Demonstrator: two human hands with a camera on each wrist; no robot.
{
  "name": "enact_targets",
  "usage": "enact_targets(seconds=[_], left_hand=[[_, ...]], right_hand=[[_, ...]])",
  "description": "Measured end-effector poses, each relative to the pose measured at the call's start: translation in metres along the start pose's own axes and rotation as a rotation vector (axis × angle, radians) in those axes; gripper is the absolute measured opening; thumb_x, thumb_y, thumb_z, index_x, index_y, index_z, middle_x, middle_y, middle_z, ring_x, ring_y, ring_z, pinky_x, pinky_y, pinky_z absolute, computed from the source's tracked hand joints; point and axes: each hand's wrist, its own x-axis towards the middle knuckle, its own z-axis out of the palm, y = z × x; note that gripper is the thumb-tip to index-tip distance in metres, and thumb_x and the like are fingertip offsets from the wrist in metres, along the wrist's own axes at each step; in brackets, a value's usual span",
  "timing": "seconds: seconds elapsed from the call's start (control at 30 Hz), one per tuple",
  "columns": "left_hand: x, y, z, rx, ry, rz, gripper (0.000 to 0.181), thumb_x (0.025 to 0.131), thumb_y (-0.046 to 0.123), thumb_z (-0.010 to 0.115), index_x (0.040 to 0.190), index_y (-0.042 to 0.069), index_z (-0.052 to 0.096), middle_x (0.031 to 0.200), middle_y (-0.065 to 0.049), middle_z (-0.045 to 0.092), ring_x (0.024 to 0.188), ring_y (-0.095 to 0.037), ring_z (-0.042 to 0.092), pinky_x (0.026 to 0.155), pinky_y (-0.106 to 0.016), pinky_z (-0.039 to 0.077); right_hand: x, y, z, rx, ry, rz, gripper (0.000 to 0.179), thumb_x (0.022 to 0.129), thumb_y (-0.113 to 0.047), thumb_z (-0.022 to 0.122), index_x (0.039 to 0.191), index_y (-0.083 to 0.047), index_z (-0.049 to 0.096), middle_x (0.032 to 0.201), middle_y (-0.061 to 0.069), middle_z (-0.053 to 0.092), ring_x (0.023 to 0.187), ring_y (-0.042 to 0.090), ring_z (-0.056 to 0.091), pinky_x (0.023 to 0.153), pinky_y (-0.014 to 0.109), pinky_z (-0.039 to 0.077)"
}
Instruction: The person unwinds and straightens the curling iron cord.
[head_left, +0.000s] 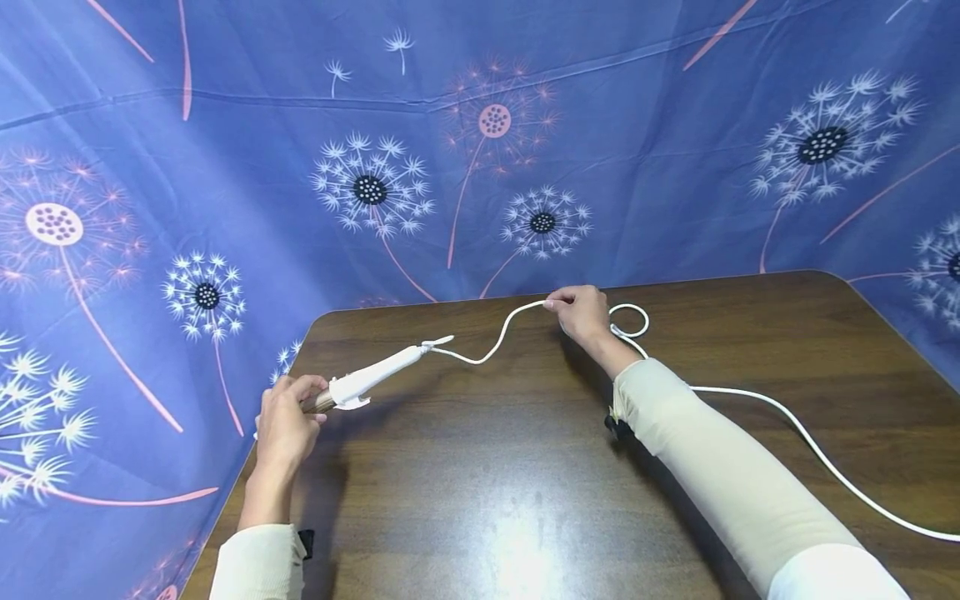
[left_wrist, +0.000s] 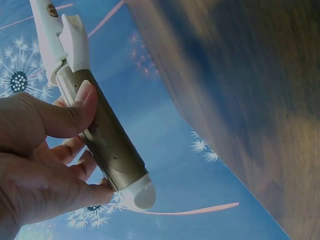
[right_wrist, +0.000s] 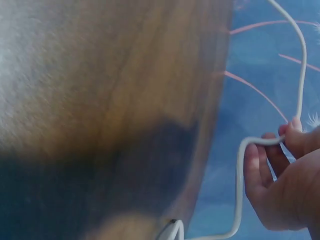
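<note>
A white curling iron (head_left: 378, 377) with a bronze barrel (left_wrist: 107, 132) is held up over the left part of the table. My left hand (head_left: 287, 421) grips it by the barrel, thumb on one side and fingers on the other, close to the white tip (left_wrist: 139, 194). From the handle's far end a white cord (head_left: 487, 354) runs in a wavy line to my right hand (head_left: 583, 315). There the thumb and fingers pinch the cord near the table's back edge. In the right wrist view, the cord bends across the fingers below the pinch.
Beyond the right hand the cord makes a small loop (head_left: 630, 320), passes under the forearm and trails off to the right edge. The brown wooden table (head_left: 450, 483) ends at the back against a blue cloth (head_left: 637, 167) with dandelion prints.
</note>
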Motion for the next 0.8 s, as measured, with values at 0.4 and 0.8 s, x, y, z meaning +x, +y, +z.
enact_targets(seconds=[0.4, 0.8], left_hand=[[-0.001, -0.013, 0.002, 0.117, 0.074, 0.138, 0.051, 0.053, -0.013, 0.076, 0.095, 0.014, 0.069, 0.091, -0.012, 0.056, 0.090, -0.036, 0.047, 0.069, -0.052, 0.034], [0.000, -0.017, -0.001, 0.193, 0.060, -0.007, 0.043, 0.058, -0.010, 0.070, 0.096, 0.011, 0.068, 0.098, -0.023, 0.055, 0.095, -0.045, 0.047, 0.070, -0.061, 0.036]], right_hand=[[0.014, 0.000, -0.023, 0.089, 0.236, 0.039, 0.013, 0.085, -0.019, 0.072, 0.090, -0.008, 0.077, 0.086, 0.012, 0.073, 0.080, 0.025, 0.062, 0.078, 0.039, 0.046], [0.018, 0.002, -0.036, 0.154, 0.381, 0.033, 0.007, 0.081, -0.017, 0.076, 0.083, -0.011, 0.078, 0.084, 0.010, 0.073, 0.069, 0.007, 0.056, 0.066, 0.020, 0.039]])
